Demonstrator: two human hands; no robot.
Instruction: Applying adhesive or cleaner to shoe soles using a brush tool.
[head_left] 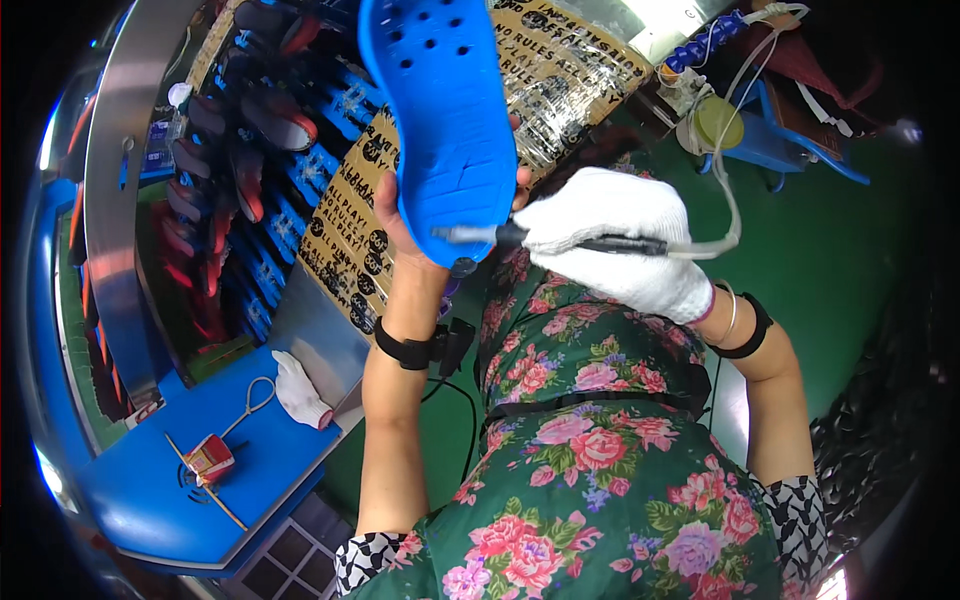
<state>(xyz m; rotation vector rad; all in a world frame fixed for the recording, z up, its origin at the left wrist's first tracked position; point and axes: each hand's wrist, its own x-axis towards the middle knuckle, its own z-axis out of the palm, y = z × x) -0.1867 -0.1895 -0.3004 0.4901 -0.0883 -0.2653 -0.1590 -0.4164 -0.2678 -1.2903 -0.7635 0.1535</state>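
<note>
A blue foam clog (450, 150), with round holes near its far end and shallow grooves on its face, is held up in front of me. My bare left hand (400, 215) grips it near the close end, thumb along the left edge and fingertips showing past the right edge. In a white knitted glove, my right hand (620, 235) pinches a corded soldering iron (625, 244) with a dark handle. Its metal tip, blurred, lies over the close end of the clog; whether it touches cannot be told.
Taped cardboard (345, 235) lies beyond my hands, beside many dark and red shoe pieces (250, 150) at left. On a blue table (150, 500) are a white glove (299, 388) and a small red box (209, 460). The iron's pale cord (735, 215) loops up past a blue stool (765, 140).
</note>
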